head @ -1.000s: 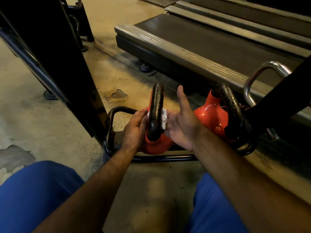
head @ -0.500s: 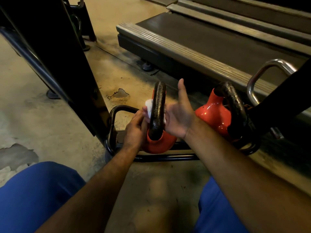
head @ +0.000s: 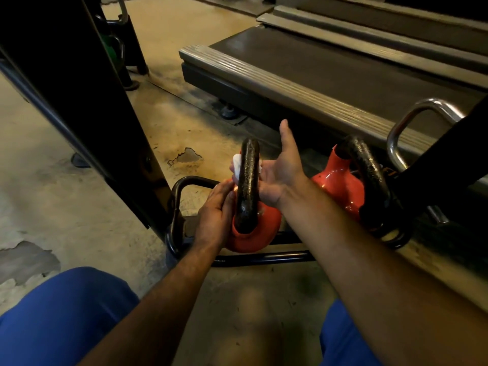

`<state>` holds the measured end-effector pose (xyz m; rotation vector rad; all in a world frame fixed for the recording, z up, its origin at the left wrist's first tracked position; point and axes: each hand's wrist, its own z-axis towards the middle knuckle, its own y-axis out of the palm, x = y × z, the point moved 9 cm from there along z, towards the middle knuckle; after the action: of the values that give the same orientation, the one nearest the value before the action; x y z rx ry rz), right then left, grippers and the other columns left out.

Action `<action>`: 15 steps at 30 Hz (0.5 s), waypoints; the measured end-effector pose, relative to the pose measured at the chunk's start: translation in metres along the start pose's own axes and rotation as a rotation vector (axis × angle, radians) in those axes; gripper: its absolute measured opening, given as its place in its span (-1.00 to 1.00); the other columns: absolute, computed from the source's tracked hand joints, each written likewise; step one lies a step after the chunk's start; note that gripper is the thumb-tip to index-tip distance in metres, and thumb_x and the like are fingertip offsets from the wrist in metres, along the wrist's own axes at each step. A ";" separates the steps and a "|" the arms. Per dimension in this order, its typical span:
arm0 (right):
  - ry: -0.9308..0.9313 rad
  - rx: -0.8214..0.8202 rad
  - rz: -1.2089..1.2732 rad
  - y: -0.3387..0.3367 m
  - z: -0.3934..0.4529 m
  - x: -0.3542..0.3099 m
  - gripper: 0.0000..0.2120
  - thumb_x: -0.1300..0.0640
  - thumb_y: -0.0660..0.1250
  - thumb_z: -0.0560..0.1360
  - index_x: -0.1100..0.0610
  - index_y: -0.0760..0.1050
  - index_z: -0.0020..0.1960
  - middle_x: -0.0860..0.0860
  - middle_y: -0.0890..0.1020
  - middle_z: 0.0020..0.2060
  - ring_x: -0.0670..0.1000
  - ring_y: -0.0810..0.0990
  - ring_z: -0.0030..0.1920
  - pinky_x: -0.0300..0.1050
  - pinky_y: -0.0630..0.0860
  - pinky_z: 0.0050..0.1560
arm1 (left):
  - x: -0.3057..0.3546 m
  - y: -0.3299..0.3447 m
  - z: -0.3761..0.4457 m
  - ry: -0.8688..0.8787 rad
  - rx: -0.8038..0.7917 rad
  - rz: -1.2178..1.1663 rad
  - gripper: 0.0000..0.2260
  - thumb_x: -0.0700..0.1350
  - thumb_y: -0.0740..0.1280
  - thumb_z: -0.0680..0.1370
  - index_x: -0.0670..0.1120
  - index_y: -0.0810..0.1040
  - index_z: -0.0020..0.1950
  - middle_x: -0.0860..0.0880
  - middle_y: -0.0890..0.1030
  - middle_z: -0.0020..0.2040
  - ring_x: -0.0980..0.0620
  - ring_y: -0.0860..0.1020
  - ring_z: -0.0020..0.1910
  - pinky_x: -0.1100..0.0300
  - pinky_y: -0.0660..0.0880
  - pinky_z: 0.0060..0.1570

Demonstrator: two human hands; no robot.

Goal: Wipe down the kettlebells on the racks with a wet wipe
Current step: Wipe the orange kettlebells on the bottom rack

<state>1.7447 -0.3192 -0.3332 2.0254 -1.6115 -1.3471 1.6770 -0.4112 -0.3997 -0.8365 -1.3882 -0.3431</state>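
Two red kettlebells with rough black handles sit on a low black tube rack (head: 264, 258). My hands are on the left kettlebell (head: 257, 233). My left hand (head: 215, 212) presses against its left side at the base of the handle. The fingers of my right hand (head: 282, 173) reach through the handle loop from the right, thumb pointing up, and hold a white wet wipe (head: 237, 165) against the handle's upper part. The wipe shows on both sides of the handle. The right kettlebell (head: 340, 186) stands untouched beside my right forearm.
A black upright post (head: 79, 101) rises close on the left. A treadmill deck (head: 343, 64) lies just behind the rack. A chrome loop handle (head: 412, 120) stands at the right. A green kettlebell (head: 108, 46) sits far back left. My blue-trousered knees fill the bottom corners.
My right hand has slid the wipe up the handle, and the wipe now pokes out on the handle's left side. My left hand has stayed on the kettlebell.
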 end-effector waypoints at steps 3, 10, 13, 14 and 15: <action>-0.047 -0.032 -0.185 -0.008 -0.011 0.014 -0.08 -0.51 0.23 0.40 0.34 0.52 0.24 0.24 0.64 0.11 0.13 0.63 0.00 -0.01 0.55 0.10 | 0.000 -0.002 -0.002 0.014 0.019 -0.005 -0.55 0.29 0.10 0.62 0.22 0.38 0.48 0.07 0.43 0.48 0.05 0.36 0.48 -0.13 0.36 0.44; 0.000 -0.240 -0.523 0.002 -0.021 0.017 -0.13 -0.56 0.07 0.42 0.27 0.54 -0.02 0.16 0.62 -0.23 0.12 0.59 -0.16 -0.03 0.45 0.02 | -0.002 0.000 0.000 0.055 0.003 -0.005 -0.62 0.18 0.14 0.65 0.12 0.46 0.43 0.11 0.49 0.41 0.04 0.46 0.39 -0.16 0.46 0.33; -0.047 -0.197 -0.467 0.005 -0.018 0.007 -0.13 -0.61 0.09 0.37 0.24 0.52 -0.08 0.15 0.61 -0.24 0.07 0.62 -0.26 -0.02 0.49 -0.14 | -0.002 0.002 0.004 0.031 -0.011 -0.011 -0.66 0.15 0.15 0.67 0.19 0.42 0.45 0.14 0.48 0.42 0.09 0.44 0.40 -0.12 0.44 0.37; -0.085 -0.194 -0.532 0.004 -0.018 0.008 -0.13 -0.63 0.10 0.35 0.22 0.50 -0.07 0.16 0.57 -0.21 0.06 0.59 -0.24 -0.04 0.48 -0.17 | -0.004 0.003 0.004 0.026 -0.014 -0.017 -0.65 0.16 0.15 0.67 0.19 0.41 0.45 0.12 0.49 0.41 0.09 0.44 0.41 -0.13 0.43 0.37; -0.136 -0.169 -0.619 -0.003 -0.019 0.011 -0.14 -0.62 0.10 0.35 0.21 0.50 -0.03 0.18 0.57 -0.16 0.05 0.59 -0.20 -0.05 0.47 -0.14 | -0.005 0.002 0.003 0.033 -0.004 -0.026 -0.65 0.15 0.16 0.66 0.19 0.41 0.45 0.10 0.50 0.40 0.07 0.45 0.40 -0.14 0.43 0.37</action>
<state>1.7602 -0.3345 -0.3304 2.4710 -0.8848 -1.7736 1.6747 -0.4089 -0.4055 -0.8136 -1.3686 -0.3786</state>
